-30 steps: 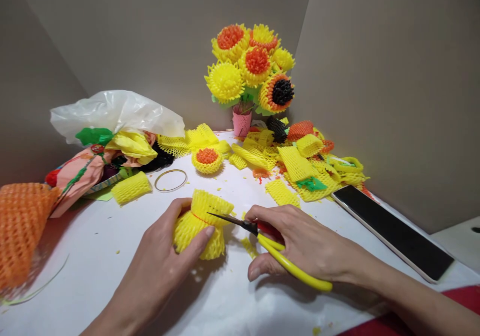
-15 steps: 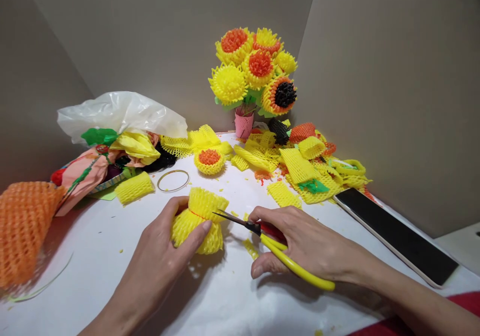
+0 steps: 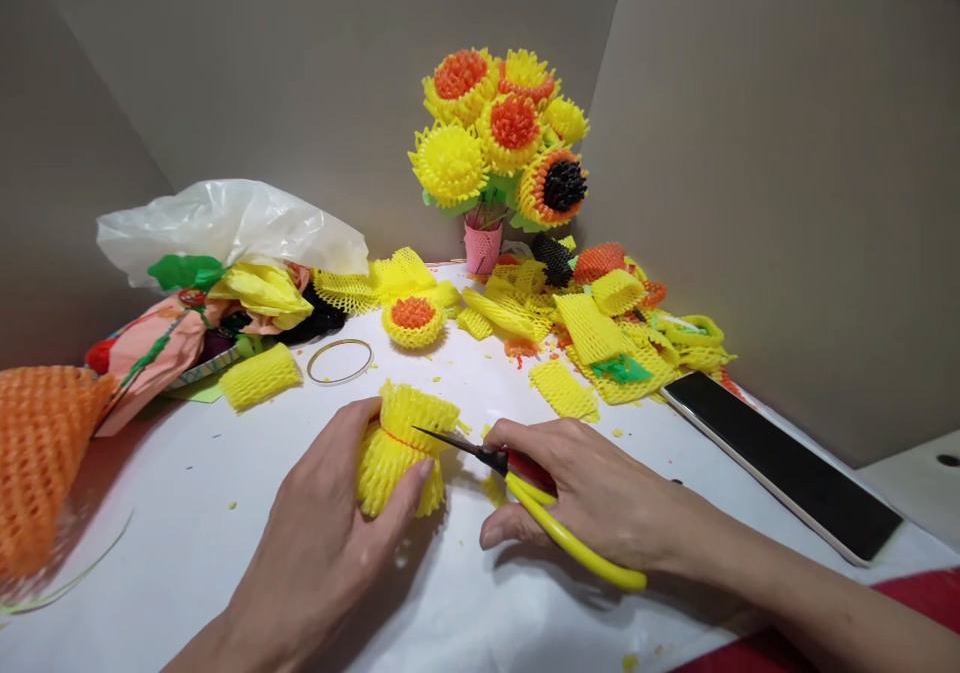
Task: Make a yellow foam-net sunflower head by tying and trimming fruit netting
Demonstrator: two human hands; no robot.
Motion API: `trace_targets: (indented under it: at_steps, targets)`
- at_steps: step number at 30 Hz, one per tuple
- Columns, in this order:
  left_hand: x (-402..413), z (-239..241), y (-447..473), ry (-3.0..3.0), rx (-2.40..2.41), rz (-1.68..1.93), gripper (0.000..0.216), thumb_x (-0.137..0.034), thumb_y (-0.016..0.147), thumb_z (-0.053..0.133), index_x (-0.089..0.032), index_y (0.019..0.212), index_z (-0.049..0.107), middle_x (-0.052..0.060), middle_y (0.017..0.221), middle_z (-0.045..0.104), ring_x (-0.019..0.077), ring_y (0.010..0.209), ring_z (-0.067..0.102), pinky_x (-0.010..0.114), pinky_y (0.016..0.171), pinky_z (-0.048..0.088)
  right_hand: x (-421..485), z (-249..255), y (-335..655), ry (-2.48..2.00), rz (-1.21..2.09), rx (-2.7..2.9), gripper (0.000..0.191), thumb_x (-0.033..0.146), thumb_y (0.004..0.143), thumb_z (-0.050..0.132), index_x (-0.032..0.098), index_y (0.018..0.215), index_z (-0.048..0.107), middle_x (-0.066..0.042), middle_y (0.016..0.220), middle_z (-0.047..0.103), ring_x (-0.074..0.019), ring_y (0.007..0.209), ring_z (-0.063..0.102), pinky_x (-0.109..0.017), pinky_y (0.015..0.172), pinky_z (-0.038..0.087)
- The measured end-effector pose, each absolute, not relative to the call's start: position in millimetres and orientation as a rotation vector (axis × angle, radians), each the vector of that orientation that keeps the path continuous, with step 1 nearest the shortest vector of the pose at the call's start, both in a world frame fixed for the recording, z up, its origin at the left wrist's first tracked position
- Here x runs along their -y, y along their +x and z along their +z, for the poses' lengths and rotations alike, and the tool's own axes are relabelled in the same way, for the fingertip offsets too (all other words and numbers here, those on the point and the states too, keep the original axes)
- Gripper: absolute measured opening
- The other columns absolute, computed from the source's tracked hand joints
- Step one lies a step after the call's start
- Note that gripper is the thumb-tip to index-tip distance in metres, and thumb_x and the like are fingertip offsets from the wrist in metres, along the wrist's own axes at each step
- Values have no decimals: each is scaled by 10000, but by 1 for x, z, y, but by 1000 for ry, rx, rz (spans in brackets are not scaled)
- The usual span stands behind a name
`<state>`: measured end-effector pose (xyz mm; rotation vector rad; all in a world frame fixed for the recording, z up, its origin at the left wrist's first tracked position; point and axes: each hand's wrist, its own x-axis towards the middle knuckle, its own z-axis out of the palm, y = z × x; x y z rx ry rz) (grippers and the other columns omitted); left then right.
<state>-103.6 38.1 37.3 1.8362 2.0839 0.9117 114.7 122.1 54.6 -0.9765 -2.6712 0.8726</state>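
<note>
Starting far left, past the orange mesh sleeve and the yellow tube of netting, then on to the left hand. Clamped firmly here on the yellow net bundle, gripping from the left, with fingers behind and thumb in front. Standing close to upright, long axis leaning slightly right towards the top, pinched at the waist by an orange band. Resting on the desk or just above it? Cannot tell.

And here, the key relation: scissors aimed leftward, blades almost crosswise to that long axis, tip in front of the upper part, just above the band. Touching or a shade short? Hard to say. Now the right hand: closed round the handles, with index and thumb apart at the front. From these fingers, straight left to the bundle, across a gap bridged only by the blades. Nearer by far: the left hand, in full contact.
</note>
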Motion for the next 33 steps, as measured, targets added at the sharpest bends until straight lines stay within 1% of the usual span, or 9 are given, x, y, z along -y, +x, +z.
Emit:
trace_targets:
  at_steps: [9,14,17,19,22,24,27,29,33]
  targets:
    - [-39,35,-105,1884,-2058,919,470,-598,884,496,-224,1170,480,113,1144,632,315,984,611,468,834,476,-125,51,116,-923,959,2627,453,658,849,621,207,811,606,72,599,428,-100,558,336,-233,531,231]
    - [-40,35,-106,1812,-2047,892,524,-622,865,492,-211,1189,483,120,1164,620,331,1014,596,472,860,455,-126,47,116,-909,967,2605,442,626,870,617,187,813,634,47,626,521,-102,581,419,-231,552,261]
    - [-40,39,-107,1725,-2013,908,551,-660,842,514,-221,1174,501,104,1174,625,338,1050,577,466,893,424,-126,44,115,-900,964,2593,437,609,870,629,179,790,631,39,638,553,-100,590,434,-228,560,271]
    - [-40,43,-107,1643,-1915,943,516,-673,855,505,-248,1147,527,70,1194,632,326,1067,568,434,900,407,-127,43,116,-889,961,2588,429,596,873,634,178,779,627,44,630,553,-94,579,422,-224,553,270]
    - [-41,48,-108,1444,-1717,1049,449,-641,905,470,-269,1142,556,36,1230,636,289,1053,566,379,893,397,-129,41,117,-868,959,2572,412,577,875,643,179,769,625,57,610,538,-84,563,390,-214,541,270]
    - [-42,47,-109,1261,-1587,1159,422,-618,916,482,-266,1128,581,29,1188,660,266,1009,576,352,870,417,-130,39,118,-862,952,2562,399,569,867,659,182,772,625,62,608,535,-80,560,381,-205,539,274]
    - [-46,41,-113,949,-1445,1320,383,-589,883,573,-246,1041,636,14,997,693,232,909,597,309,786,461,-133,37,118,-879,917,2557,392,565,859,670,186,773,615,70,604,505,-79,562,364,-198,537,275]
    - [-49,37,-116,803,-1408,1348,380,-575,855,625,-227,1002,659,8,893,686,215,837,603,296,731,470,-134,35,119,-875,892,2560,397,565,858,671,186,762,602,75,594,467,-81,563,346,-197,534,270]
    - [-52,36,-124,684,-1347,1277,433,-573,850,632,-173,1012,670,46,869,724,236,800,643,325,712,484,-134,34,119,-799,874,2554,376,545,872,666,187,779,600,77,609,459,-77,569,349,-189,544,272]
